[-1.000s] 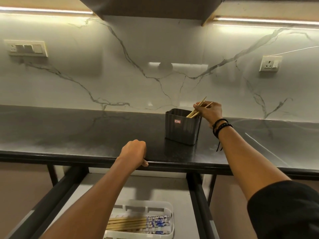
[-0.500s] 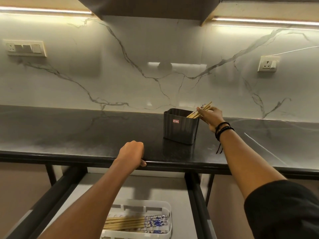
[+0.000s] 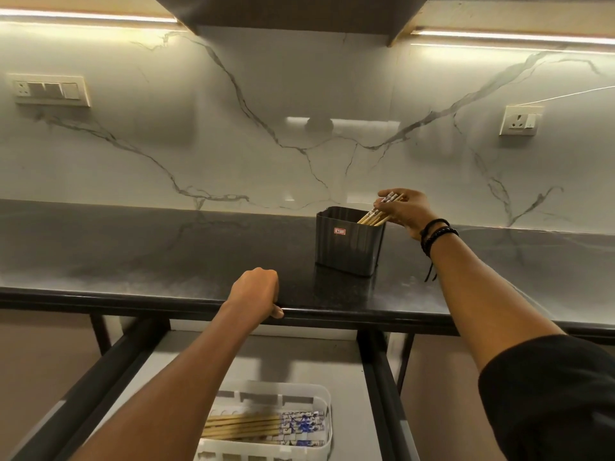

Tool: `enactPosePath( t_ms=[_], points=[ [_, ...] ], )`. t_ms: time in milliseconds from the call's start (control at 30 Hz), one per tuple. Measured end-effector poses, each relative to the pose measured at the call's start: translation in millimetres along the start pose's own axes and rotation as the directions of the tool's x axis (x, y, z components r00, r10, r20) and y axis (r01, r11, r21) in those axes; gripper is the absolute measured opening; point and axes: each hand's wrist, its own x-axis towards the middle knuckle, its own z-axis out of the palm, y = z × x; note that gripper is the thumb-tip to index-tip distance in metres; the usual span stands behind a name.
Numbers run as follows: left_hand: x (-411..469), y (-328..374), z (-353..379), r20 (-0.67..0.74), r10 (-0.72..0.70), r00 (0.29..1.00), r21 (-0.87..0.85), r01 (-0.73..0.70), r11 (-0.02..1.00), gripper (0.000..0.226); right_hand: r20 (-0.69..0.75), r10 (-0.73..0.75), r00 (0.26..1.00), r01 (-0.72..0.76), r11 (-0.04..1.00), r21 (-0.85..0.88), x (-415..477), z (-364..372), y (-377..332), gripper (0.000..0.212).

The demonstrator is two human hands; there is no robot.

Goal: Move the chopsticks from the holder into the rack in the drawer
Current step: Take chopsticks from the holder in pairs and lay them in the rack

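A dark ribbed holder (image 3: 347,244) stands on the black countertop (image 3: 133,261). Several wooden chopsticks (image 3: 374,217) with patterned ends lean out of its right side. My right hand (image 3: 404,211) reaches over the holder's right rim and pinches the chopsticks' upper ends. My left hand (image 3: 258,291) grips the countertop's front edge, fingers curled over it. Below, in the open drawer (image 3: 299,361), a white plastic rack (image 3: 324,440) holds several chopsticks (image 3: 263,425) lying flat with blue patterned ends to the right.
A white marble backsplash rises behind the counter, with a switch plate (image 3: 50,90) at left and a socket (image 3: 519,120) at right. A dark cabinet (image 3: 293,15) hangs overhead. The drawer's dark side rails (image 3: 376,377) flank the rack.
My right hand has shifted its hold on the chopsticks in the holder, fingers now spread over their patterned tops. The left hand stays on the counter edge.
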Motion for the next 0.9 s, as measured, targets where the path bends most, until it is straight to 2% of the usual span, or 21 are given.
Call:
enactPosePath(
  t_ms=[167,400,633,900],
  points=[
    [-2.0,1.2,0.5,-0.020,0.007,1.000,0.001,-0.007,1.000,0.032,0.083,-0.110,0.990,0.128,0.958,-0.258,-2.0,-10.7,-10.6,0.037],
    [-3.8,2.3,2.3,-0.009,0.013,1.000,-0.005,-0.013,1.000,0.032,0.139,-0.254,0.957,0.288,0.787,-0.546,-4.6,-24.3,-22.7,0.033],
    [-4.4,2.0,2.4,-0.026,0.016,1.000,0.004,-0.016,1.000,0.030,0.164,-0.301,0.939,0.334,0.689,-0.643,-8.2,-28.6,-37.4,0.022],
    [-3.6,0.9,5.5,-0.040,0.002,0.999,-0.004,-0.002,1.000,0.030,0.192,-0.390,0.901,0.411,0.621,-0.667,-17.1,-29.0,-71.0,0.022]
  ],
)
